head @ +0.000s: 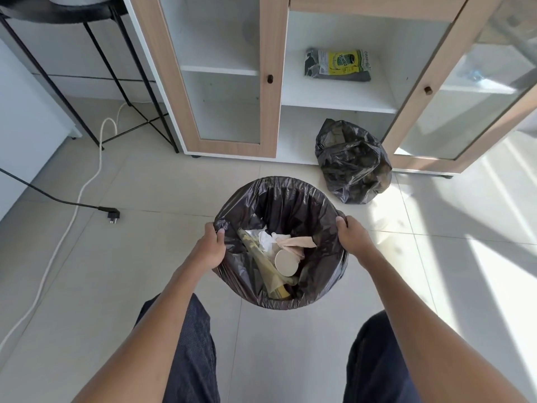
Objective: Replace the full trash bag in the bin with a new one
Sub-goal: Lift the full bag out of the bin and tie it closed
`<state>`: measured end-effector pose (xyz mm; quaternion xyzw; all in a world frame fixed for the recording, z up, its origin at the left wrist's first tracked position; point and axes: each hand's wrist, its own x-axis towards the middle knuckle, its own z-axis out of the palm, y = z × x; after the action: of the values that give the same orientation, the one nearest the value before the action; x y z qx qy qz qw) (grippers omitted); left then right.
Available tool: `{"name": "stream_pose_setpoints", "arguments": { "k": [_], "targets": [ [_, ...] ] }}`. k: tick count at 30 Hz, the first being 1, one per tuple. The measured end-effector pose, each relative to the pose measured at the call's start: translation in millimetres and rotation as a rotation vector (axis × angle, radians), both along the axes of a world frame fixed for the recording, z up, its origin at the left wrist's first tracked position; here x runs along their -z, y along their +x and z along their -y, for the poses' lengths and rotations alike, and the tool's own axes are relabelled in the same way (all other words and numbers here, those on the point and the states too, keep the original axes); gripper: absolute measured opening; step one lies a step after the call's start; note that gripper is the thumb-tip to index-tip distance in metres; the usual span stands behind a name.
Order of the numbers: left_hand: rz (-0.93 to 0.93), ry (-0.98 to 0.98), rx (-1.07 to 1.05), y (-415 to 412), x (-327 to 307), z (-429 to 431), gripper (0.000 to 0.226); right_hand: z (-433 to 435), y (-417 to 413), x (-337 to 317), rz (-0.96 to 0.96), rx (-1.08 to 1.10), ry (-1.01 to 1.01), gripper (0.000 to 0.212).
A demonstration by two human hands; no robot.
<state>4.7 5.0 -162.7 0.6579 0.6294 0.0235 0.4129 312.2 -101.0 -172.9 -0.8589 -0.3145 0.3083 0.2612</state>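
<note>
Arms [162, 315] reach down near; left hand [210, 248] and right hand [353, 237] each grip the rim of the bag [290, 199], mid floor [145, 242]. Removal looks to be starting; next needs an even upward lift. The pack [338, 65] lies far.

Trash bag [286, 196] in bin: thin dark plastic, glossy, heavily creased. Inside it: matt paper cup [286, 261], crumpled white tissue [268, 238], yellowish translucent plastic film [261, 263]. Tied bag [353, 167], far right on the floor: same shiny crinkled plastic, partly see-through. Pack of bags [338, 64] on the shelf: glossy printed plastic wrapper. Cabinet door frames [270, 112]: light wood grain, matt; panes [226, 112] clear glass; shelves [337, 97] smooth white. Floor tiles [162, 257]: pale, smooth, low sheen. Side table [58, 11], far left: black, matt, thin metal-looking legs. Trousers [191, 344]: dark woven cloth.
</note>
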Motion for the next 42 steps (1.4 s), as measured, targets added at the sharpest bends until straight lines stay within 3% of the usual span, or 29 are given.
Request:
{"name": "stream_pose_setpoints", "arguments": {
  "k": [7,12,18,27,31,34,42],
  "targets": [
    [0.104,-0.098,-0.183,-10.4,-5.7,5.0,0.054,10.1,2.5,-8.6,-0.129,0.228,0.126,0.022],
    [0.287,-0.147,-0.345,-19.2,-6.2,6.9,0.037,5.1,11.0,-14.3,-0.141,0.269,0.150,0.011],
    [0.298,-0.020,-0.395,-26.5,-13.0,14.3,0.019,10.5,13.6,-26.0,-0.013,0.115,0.071,0.031],
    [0.364,0.048,-0.527,-28.3,-12.7,17.6,0.023,6.5,13.4,-27.2,0.021,0.114,0.074,0.034],
    [0.379,-0.040,-0.588,-29.5,-10.7,8.9,0.029,7.1,12.2,-26.3,0.007,0.149,0.049,0.042],
    [0.319,-0.022,-0.570,-29.3,-5.3,1.0,0.037,5.3,11.9,-22.2,-0.004,0.150,0.039,0.040],
    [0.291,0.057,-0.511,-8.2,-8.4,6.0,0.028,7.0,7.7,-23.1,0.051,0.072,0.053,0.026]
  ]
}}
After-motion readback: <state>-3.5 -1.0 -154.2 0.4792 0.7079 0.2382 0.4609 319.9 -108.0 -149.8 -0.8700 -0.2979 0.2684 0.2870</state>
